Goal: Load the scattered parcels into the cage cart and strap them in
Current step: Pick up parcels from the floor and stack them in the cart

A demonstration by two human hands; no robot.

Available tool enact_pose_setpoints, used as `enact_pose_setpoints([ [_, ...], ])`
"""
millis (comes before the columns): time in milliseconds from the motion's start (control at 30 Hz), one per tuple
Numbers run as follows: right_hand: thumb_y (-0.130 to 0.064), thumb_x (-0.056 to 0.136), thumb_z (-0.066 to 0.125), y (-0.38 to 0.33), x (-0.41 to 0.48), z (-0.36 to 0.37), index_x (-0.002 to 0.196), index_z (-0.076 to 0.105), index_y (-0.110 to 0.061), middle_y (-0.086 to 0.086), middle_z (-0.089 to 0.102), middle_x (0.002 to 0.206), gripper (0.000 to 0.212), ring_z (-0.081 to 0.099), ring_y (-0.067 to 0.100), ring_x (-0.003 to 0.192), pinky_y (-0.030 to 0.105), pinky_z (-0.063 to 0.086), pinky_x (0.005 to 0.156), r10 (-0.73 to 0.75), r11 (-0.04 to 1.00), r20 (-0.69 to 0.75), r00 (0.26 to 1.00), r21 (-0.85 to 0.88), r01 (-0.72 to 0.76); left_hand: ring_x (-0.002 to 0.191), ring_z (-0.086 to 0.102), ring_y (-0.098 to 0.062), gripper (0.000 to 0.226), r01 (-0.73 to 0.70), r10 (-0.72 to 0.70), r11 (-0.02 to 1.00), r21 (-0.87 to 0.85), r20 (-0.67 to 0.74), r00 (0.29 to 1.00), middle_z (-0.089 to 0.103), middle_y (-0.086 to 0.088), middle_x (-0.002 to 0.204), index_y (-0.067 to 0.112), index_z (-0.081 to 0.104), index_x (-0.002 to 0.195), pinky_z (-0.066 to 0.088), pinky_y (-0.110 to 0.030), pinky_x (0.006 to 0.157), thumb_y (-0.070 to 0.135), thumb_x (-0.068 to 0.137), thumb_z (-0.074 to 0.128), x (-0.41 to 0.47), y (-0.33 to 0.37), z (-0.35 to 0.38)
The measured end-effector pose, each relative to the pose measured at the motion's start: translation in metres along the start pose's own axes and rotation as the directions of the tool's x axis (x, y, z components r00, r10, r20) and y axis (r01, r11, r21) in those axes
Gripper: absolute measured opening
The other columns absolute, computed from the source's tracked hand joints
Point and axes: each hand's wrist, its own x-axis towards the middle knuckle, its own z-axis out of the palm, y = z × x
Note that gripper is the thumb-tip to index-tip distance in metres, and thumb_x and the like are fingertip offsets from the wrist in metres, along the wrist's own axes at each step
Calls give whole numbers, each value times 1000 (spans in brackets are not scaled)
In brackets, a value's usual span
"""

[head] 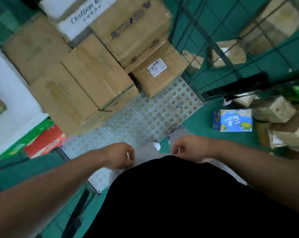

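I look down at the cage cart, whose studded metal floor (145,115) is bare in front. Several big cardboard boxes (93,78) are stacked at its back and left, and a smaller labelled box (158,73) stands beside them. The cart's wire mesh wall (214,40) rises on the right. My left hand (121,156) and my right hand (184,150) are both curled. Each grips an edge of a pale, thin plastic-wrapped parcel (145,152) held close to my body over the cart's front edge. My dark shirt hides the parcel's lower part.
On the green floor to the right lie a blue printed box (232,120), several small brown parcels (275,110) and a green pack (298,93). A red pack (45,143) and a green pack (23,143) lie at the left, beside a white box (11,100).
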Motion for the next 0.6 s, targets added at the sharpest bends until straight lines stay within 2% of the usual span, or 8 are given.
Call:
enact_pose_setpoints([
  [67, -34, 97, 61, -10, -20, 7, 92, 69, -31, -16, 63, 82, 10, 58, 4, 76, 22, 46, 71, 17, 996, -12, 1000, 92, -16, 64, 67, -6, 6, -3, 7, 999, -35, 107, 994, 70, 10, 68, 28, 68, 88, 52, -22, 63, 29, 94, 66, -17, -3, -5],
  [200, -30, 103, 56, -32, -71, 34, 68, 70, -36, -19, 62, 65, 39, 53, -3, 61, 19, 45, 66, -34, 889, 42, 999, 458, 11, 49, 58, -9, 17, 19, -18, 1000, -1, 356, 934, 63, 2, 56, 17, 71, 99, 46, -22, 53, 12, 94, 55, -47, 0, -14],
  [267, -29, 102, 56, -37, -86, 49, 73, 73, -35, -16, 65, 70, 34, 56, 2, 65, 24, 48, 70, -63, 836, 74, 995, 548, 12, 46, 54, -9, 19, -11, -28, 996, 88, 434, 900, 59, 3, 51, 15, 73, 99, 47, -23, 59, 7, 90, 58, -56, 5, -16],
  [333, -34, 96, 60, -37, -95, 66, 87, 76, -30, -7, 67, 81, 19, 58, 16, 74, 33, 47, 77, -42, 789, 85, 996, 615, -19, 53, 58, -9, 21, -38, -21, 992, 119, 460, 888, 65, 1, 60, 23, 76, 88, 48, -24, 64, 7, 86, 63, -65, 14, -16],
  [433, -38, 91, 65, -27, -103, 92, 103, 74, -24, 7, 64, 96, 21, 54, 27, 84, 35, 44, 76, -9, 658, 111, 994, 749, -77, 64, 58, -3, 34, -94, 12, 982, 164, 441, 897, 68, 8, 72, 31, 73, 69, 44, -18, 62, 1, 81, 64, -70, 34, -16],
  [500, -28, 95, 65, -26, -113, 106, 99, 73, -22, -3, 70, 92, 11, 61, 17, 81, 28, 49, 74, 17, 653, 53, 998, 756, -51, 69, 60, -3, 29, -140, 31, 965, 222, 434, 900, 69, 13, 76, 35, 74, 72, 49, -20, 68, 9, 83, 75, -69, 46, -13],
  [567, -24, 95, 66, -26, -126, 115, 96, 71, -28, -21, 70, 77, 6, 61, -5, 69, 18, 49, 72, 88, 741, -109, 990, 672, 8, 74, 64, -3, 16, -182, 48, 941, 286, 419, 907, 73, 15, 84, 35, 76, 81, 52, -21, 73, 21, 83, 82, -69, 61, -9],
  [600, -23, 94, 66, -24, -133, 121, 96, 70, -30, -23, 68, 73, 8, 58, -9, 63, 16, 48, 70, 109, 774, -183, 977, 633, 33, 73, 64, -1, 12, -195, 53, 929, 313, 411, 910, 75, 13, 88, 33, 76, 86, 50, -18, 71, 23, 84, 82, -67, 69, -6],
])
